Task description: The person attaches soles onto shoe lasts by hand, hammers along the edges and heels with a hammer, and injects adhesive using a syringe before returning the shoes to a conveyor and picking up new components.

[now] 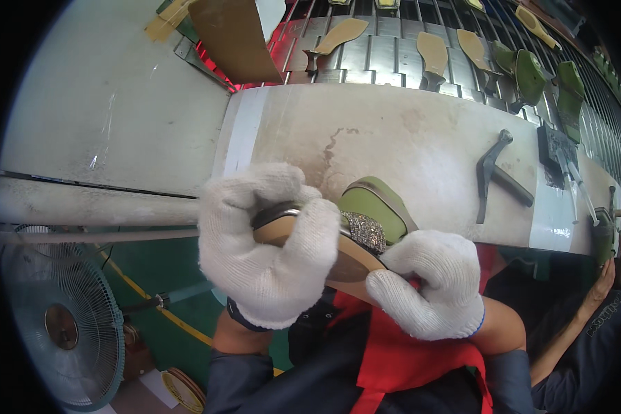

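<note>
With the left hand (265,255) curled around one end of a tan-soled shoe (350,261) and the right hand (431,286) pinching the other, the shoe is held between them, its sole (345,270) apparently being fitted, so the next move calls for steady, even thumb pressure.

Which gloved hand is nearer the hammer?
Right. In the picture, the right hand is below and left of the hammer; the left hand is much farther left.

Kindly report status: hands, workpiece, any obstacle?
White-gloved left hand, right hand gripping. Tan-soled, glittery-strapped shoe between them. Green rounded form close behind, contact unclear.
</note>
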Action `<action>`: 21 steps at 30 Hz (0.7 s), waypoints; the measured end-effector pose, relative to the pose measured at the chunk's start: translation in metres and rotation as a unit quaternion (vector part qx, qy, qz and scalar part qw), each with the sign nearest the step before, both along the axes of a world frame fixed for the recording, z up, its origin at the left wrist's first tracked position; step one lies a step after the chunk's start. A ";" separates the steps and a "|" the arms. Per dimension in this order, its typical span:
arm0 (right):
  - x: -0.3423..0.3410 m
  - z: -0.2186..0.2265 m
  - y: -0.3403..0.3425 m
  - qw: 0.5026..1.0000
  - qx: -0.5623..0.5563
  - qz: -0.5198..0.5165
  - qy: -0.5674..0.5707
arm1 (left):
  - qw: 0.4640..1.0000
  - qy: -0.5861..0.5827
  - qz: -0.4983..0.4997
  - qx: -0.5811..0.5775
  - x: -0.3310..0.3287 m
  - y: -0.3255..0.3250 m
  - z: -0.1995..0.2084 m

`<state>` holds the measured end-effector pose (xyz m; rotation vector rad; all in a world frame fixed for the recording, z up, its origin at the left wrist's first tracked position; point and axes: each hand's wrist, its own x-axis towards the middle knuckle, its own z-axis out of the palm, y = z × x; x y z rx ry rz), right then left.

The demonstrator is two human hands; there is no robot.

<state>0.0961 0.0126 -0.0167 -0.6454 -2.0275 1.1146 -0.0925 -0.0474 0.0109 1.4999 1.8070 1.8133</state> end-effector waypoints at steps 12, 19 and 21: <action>0.029 0.065 0.057 0.998 0.044 0.006 -0.045 | 0.926 -0.229 -0.300 0.023 0.010 0.059 -0.001; 0.055 -0.016 0.035 0.865 -0.323 -0.227 0.310 | 0.954 -0.269 -0.105 0.079 0.002 0.053 -0.170; 0.057 -0.033 0.004 0.845 -0.426 -0.154 0.284 | 0.936 -0.320 -0.139 0.048 -0.012 0.058 -0.150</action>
